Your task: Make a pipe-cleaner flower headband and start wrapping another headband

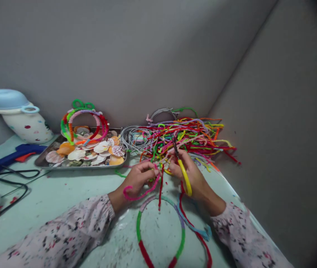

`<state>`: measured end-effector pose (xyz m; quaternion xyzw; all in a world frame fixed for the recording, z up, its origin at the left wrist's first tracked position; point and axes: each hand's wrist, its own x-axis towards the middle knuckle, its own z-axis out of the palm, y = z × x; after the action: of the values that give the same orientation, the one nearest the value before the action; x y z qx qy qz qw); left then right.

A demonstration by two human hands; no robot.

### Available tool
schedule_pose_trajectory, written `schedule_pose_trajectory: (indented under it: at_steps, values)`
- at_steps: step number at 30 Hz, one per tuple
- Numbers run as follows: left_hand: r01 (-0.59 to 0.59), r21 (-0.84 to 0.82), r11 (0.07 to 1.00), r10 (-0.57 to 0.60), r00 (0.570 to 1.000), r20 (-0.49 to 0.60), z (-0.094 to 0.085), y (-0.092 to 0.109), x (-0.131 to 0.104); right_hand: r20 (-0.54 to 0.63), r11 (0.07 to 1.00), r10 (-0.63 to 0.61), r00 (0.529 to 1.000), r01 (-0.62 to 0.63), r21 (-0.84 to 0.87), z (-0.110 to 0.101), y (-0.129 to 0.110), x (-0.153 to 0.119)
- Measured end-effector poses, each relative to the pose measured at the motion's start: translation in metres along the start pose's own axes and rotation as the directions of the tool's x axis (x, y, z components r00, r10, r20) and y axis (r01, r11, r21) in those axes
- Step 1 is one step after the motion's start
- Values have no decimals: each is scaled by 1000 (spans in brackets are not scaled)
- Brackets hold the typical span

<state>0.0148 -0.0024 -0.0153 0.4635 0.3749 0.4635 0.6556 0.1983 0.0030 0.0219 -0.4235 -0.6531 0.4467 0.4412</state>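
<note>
My left hand (137,180) pinches a bright pink pipe cleaner (147,192), whose curled end hangs toward me. Scissors with yellow handles (186,178) are in my right hand (196,178), their dark blades pointing up and away over the pile. Between my hands, a short red pipe cleaner (160,190) hangs or lies; its upper end is hard to make out. Below them on the table is a hoop (138,225) wrapped in red, green, purple and teal sections. Beside it trail a light blue pipe cleaner (193,224) and a longer red one (207,251).
A heap of colourful pipe cleaners (203,143) lies behind my hands, with grey wire hoops (125,138) beside it. A metal tray (86,168) of seashells carries wrapped headbands (70,128). At left are a bottle (26,126), a blue glue gun (7,158) and a black cable (19,182).
</note>
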Motion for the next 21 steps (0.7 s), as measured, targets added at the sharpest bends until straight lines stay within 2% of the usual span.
schedule_pose_trajectory:
  at_steps: [4, 6, 9, 16, 21]
  values:
    - [53, -34, 998, -53, 999, -11, 2, 2, -1, 101, 975, 31, 994, -8, -221, -17, -6, 4]
    - [58, -47, 997, -59, 998, -26, 2, 1, 0, 149, 931, 64, 987, -5, -365, -23, -10, 5]
    - [43, -28, 999, -44, 998, -34, 0, -2, 1, 243, 856, 69, 968, 68, -513, -30, -16, 3]
    - [0, 54, 999, 3, 999, -50, 0, -3, 3, 318, 781, 58, 946, 155, -605, -32, -18, 1]
    - [28, 43, 999, -26, 999, -38, 4, -1, 1, 286, 785, 52, 957, 138, -604, -25, -15, 1]
